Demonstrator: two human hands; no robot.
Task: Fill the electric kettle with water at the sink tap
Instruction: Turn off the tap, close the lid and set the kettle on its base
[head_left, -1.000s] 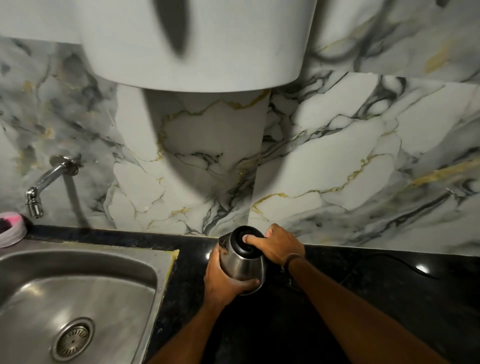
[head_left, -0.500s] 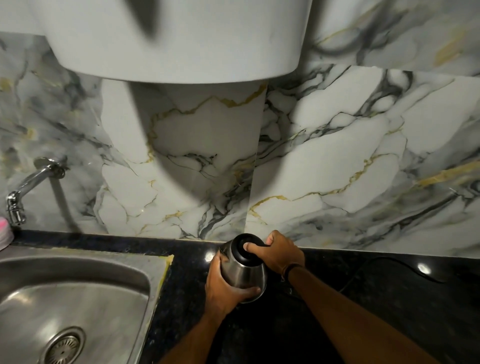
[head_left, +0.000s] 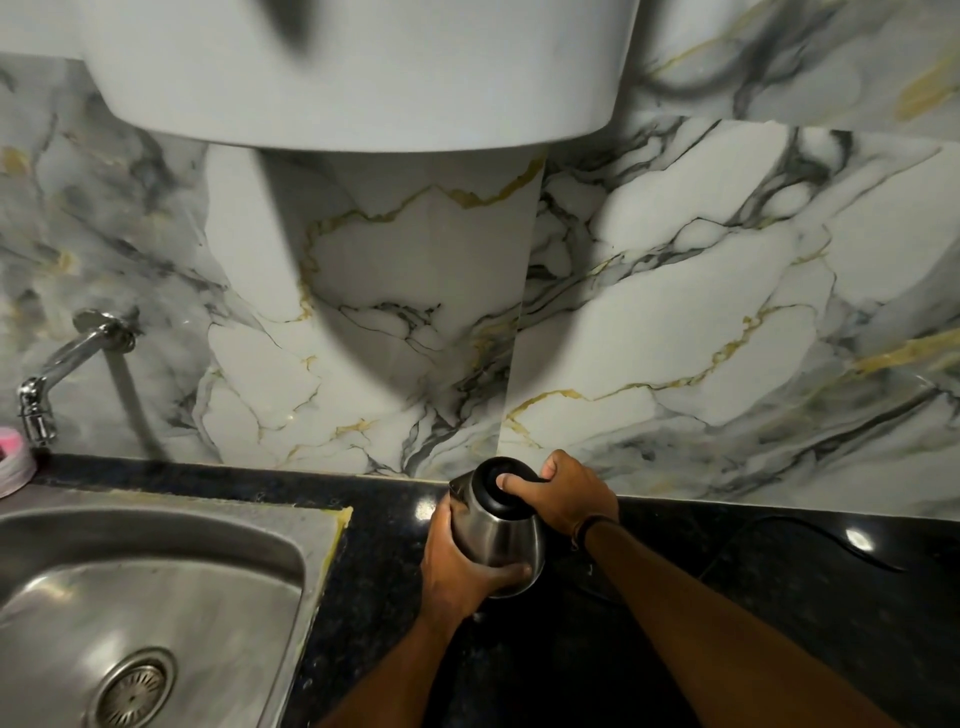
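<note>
Nothing has shifted: both hands stay on the kettle (head_left: 496, 535). Left hand (head_left: 457, 566) cups its body, right hand (head_left: 563, 491) thumbs the lid (head_left: 501, 480) (still shut). Next: open it, carry to the tap (head_left: 52, 374).

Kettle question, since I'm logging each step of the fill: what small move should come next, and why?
Probably open the lid first. The kettle sits on the black counter, its black lid shut, the right hand gripping the handle with thumb on the lid, the left hand steadying its steel body. The tap and sink lie off to the left.
</note>
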